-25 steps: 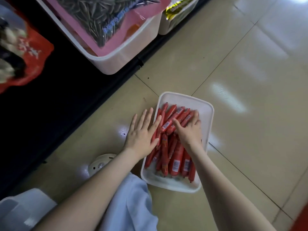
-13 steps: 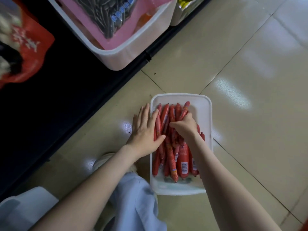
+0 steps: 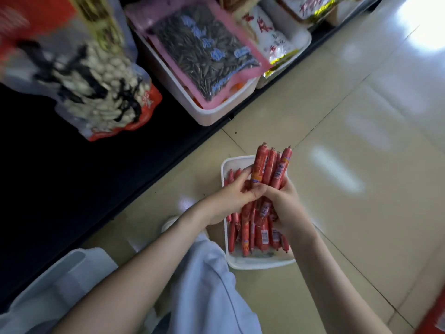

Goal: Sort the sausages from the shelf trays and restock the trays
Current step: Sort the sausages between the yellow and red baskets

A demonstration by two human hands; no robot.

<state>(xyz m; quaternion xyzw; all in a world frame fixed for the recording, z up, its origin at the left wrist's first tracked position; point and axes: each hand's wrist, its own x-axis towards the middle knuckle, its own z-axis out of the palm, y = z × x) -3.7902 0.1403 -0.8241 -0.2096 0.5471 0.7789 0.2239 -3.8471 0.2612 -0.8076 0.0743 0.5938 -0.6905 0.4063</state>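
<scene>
Shop aisle: low shelf of packaged snacks, tiled floor.

Sausages first: red plastic casing, smooth and tight, with a soft sheen along each one, and small pale printed labels that look flat and dull. The tray is white and matt, plastic or foam, hard to say which. The floor is glossy beige tile, throwing back bright patches of light, with thin dark grout lines. The shelf reads dark and matt. On it, the bin is smooth white plastic. The seed bag is pink plastic film with a clear window, and the nut bag is shiny, crinkled film. The trousers are pale cloth, soft and matt.
</scene>
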